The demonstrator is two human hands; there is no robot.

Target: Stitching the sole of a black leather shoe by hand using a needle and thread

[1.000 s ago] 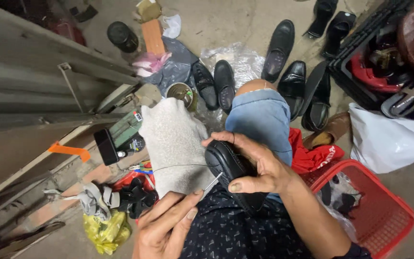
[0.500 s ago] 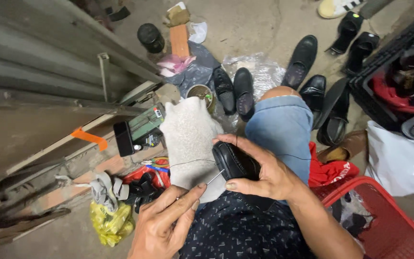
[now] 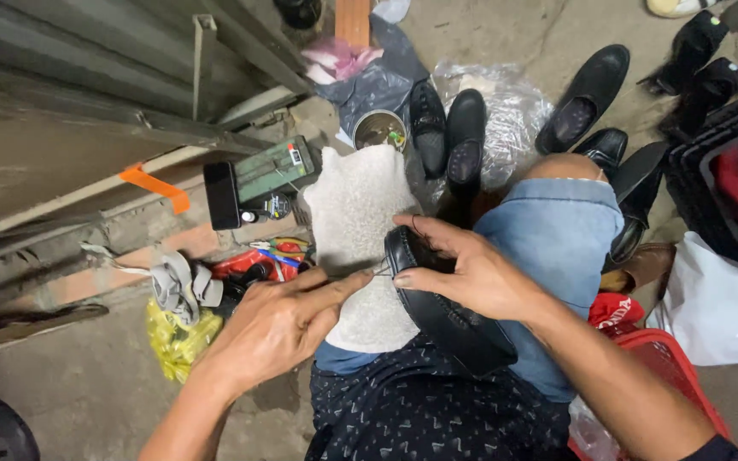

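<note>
Black shoe [image 3: 446, 307] in right hand [image 3: 471, 273], left hand [image 3: 279, 329] beside.

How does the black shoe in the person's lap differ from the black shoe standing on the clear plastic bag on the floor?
The lap shoe is gripped by the right hand and lies slanted across the thigh; the floor shoe stands alone, untouched. The lap shoe rests against a pale cloth, with the left hand at its toe; the floor shoe sits flat on the plastic bag. Both are black and look like leather.
</note>
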